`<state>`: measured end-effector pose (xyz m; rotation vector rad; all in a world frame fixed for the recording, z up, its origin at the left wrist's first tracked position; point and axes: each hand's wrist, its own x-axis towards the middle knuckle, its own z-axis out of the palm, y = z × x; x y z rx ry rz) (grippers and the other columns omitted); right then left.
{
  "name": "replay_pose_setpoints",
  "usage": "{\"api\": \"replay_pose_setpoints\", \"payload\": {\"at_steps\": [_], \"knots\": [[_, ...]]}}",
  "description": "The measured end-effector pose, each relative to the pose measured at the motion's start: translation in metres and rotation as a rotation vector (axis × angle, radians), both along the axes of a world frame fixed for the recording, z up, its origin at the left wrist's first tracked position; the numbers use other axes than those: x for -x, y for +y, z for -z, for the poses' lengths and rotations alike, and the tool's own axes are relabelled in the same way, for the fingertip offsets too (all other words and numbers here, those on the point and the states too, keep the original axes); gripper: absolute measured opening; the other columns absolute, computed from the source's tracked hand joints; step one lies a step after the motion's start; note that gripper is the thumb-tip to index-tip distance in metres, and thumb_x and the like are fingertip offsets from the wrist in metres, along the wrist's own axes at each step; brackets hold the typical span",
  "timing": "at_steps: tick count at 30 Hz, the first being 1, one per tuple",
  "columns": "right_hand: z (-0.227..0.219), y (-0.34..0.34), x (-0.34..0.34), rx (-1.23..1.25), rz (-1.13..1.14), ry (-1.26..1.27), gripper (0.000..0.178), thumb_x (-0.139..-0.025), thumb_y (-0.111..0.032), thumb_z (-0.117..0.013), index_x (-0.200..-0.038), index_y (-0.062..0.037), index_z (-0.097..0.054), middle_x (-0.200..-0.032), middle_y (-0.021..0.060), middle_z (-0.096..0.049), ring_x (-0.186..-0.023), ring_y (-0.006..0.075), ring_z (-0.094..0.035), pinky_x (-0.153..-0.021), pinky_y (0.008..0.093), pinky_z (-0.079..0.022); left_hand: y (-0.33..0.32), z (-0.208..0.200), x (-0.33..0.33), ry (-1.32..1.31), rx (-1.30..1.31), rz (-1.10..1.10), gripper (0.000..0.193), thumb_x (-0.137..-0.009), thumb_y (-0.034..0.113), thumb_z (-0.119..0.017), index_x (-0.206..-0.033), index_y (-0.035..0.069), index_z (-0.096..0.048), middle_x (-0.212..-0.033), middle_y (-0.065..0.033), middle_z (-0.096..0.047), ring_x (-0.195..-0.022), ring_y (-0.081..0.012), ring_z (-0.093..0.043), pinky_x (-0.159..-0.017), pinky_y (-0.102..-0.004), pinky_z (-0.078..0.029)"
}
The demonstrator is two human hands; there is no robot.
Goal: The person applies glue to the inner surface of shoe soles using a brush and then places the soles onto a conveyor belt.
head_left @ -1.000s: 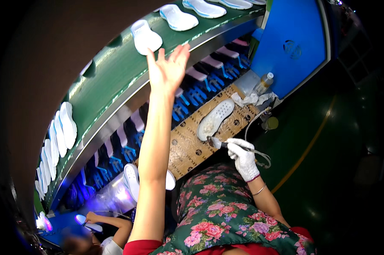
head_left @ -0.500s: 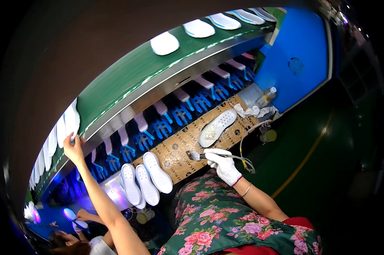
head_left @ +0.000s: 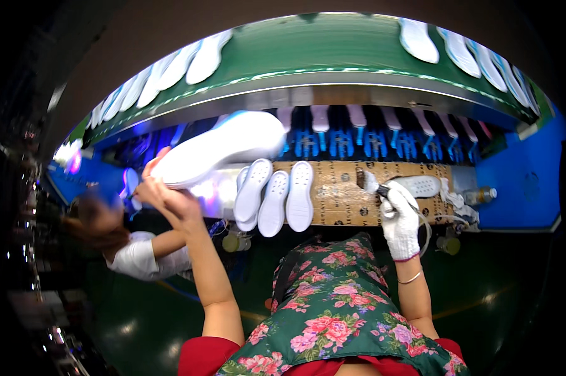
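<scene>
One white sole (head_left: 223,147): 10 o'clock, held by the bare left hand (head_left: 173,202).
Brush (head_left: 371,183): 3 o'clock, held by the gloved right hand (head_left: 400,219).
Writing: dark letters and round marks on the brown sheet (head_left: 336,194), 3 o'clock.
New: left hand is off the green belt (head_left: 314,50).

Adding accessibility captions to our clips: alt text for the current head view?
A bare left hand holds up a white sole while the gloved right hand grips a brush above a brown-covered bench. Other white soles lie along the bench and on the green surface beyond it.
</scene>
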<state>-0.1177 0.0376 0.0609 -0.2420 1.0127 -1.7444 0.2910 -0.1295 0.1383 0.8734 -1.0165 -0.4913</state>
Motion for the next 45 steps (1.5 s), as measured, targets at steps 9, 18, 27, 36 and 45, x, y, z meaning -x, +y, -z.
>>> {"api": "replay_pose_setpoints", "payload": {"at_steps": [9, 18, 27, 36, 45], "knots": [[-0.084, -0.021, -0.072, 0.043, -0.395, -0.036, 0.022, -0.086, 0.004, -0.066, -0.108, 0.0048, -0.067, -0.088, 0.0112, -0.069, -0.066, 0.0130, -0.060, -0.058, 0.0221, -0.046, 0.064, 0.122, 0.082, 0.396, -0.925, 0.877, 0.044, -0.099, 0.033, -0.044, -0.127, 0.001, -0.055, -0.114, -0.0155, -0.067, -0.106, -0.0252, -0.066, -0.097, -0.0381, -0.051], [-0.074, -0.031, -0.091, 0.097, -0.481, 0.171, 0.019, -0.085, 0.001, -0.070, -0.104, 0.0021, -0.070, -0.080, 0.0045, -0.066, -0.069, 0.0097, -0.059, -0.060, 0.0223, -0.044, 0.161, 0.114, 0.149, 1.132, -0.976, 1.341, 0.114, -0.078, 0.093, -0.023, -0.153, 0.007, -0.031, -0.146, -0.0197, -0.048, -0.130, -0.0392, -0.050, -0.112, -0.0545, -0.035], [-0.082, -0.041, -0.082, 0.274, -0.464, 0.792, 0.017, -0.083, 0.000, -0.074, -0.100, 0.0012, -0.074, -0.094, 0.0073, -0.071, -0.081, 0.0139, -0.066, -0.072, 0.0266, -0.054, 0.130, 0.071, 0.167, 1.198, -0.807, 1.167, 0.107, -0.081, 0.090, -0.013, -0.139, 0.006, -0.045, -0.118, -0.0174, -0.064, -0.100, -0.0343, -0.066, -0.086, -0.0471, -0.056], [-0.086, -0.063, -0.087, 0.633, -0.227, 1.463, 0.030, -0.075, 0.001, -0.074, -0.104, -0.0049, -0.074, -0.099, 0.0134, -0.073, -0.090, 0.0290, -0.071, -0.081, 0.0364, -0.055, 0.135, 0.078, 0.175, 0.690, -0.793, 0.985, 0.095, -0.092, 0.080, -0.015, -0.156, 0.010, -0.022, -0.153, -0.0116, -0.039, -0.139, -0.0295, -0.040, -0.116, -0.0435, -0.033], [-0.079, -0.055, -0.098, 0.474, -0.281, 1.164, 0.019, -0.077, 0.004, -0.073, -0.094, -0.0024, -0.074, -0.091, 0.0127, -0.073, -0.081, 0.0250, -0.070, -0.075, 0.0334, -0.054, 0.126, 0.100, 0.153, 0.834, -0.741, 1.184, 0.091, -0.092, 0.078, -0.012, -0.149, 0.012, -0.037, -0.128, -0.0083, -0.060, -0.106, -0.0188, -0.065, -0.087, -0.0348, -0.057]]}}
